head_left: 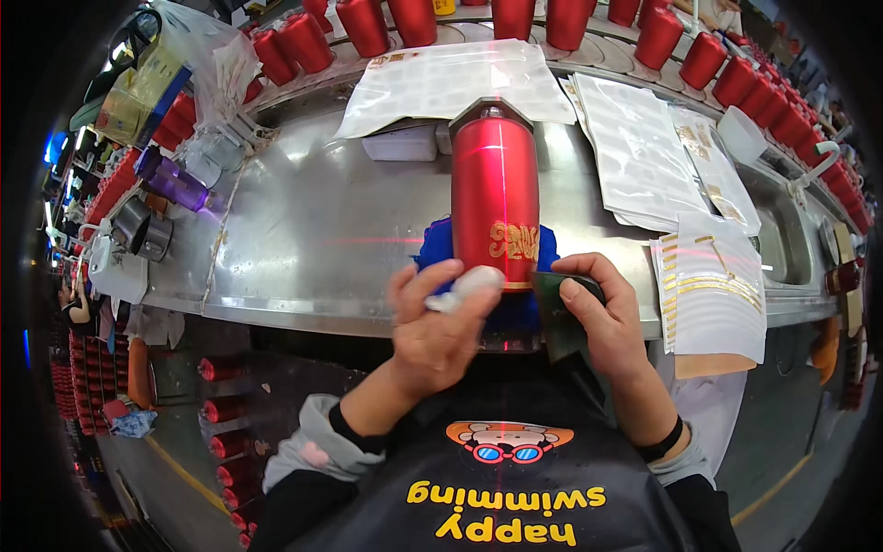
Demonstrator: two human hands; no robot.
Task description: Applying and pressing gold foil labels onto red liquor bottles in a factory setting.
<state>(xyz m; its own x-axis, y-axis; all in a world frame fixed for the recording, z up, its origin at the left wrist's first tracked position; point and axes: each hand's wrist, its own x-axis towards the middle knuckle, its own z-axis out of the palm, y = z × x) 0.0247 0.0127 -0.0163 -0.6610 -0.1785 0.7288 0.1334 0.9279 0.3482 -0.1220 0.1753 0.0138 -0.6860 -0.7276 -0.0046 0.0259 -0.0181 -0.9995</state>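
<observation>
A red metallic tumbler (495,175) lies lengthwise on a blue cloth (438,244) at the front of the bench, its base toward me. Gold ornate lettering (513,242) sits on its near end, and thin red light lines cross its body. My left hand (430,340), a little blurred, is closed on a crumpled white wipe (467,287) at the tumbler's near left edge. Beside the near right edge, my right hand (607,322) pinches a flat dark green scraper (557,317) between thumb and fingers. Part of the cloth is hidden beneath the tumbler.
Behind the tumbler stands a dark angular holder (451,118). White decal sheets (635,152) are stacked right, with a gold-striped sheet (713,294) overhanging the front edge. Red tumblers (363,28) line a curved conveyor at the back. A purple bottle (173,180) lies left; a sink (782,235) is right.
</observation>
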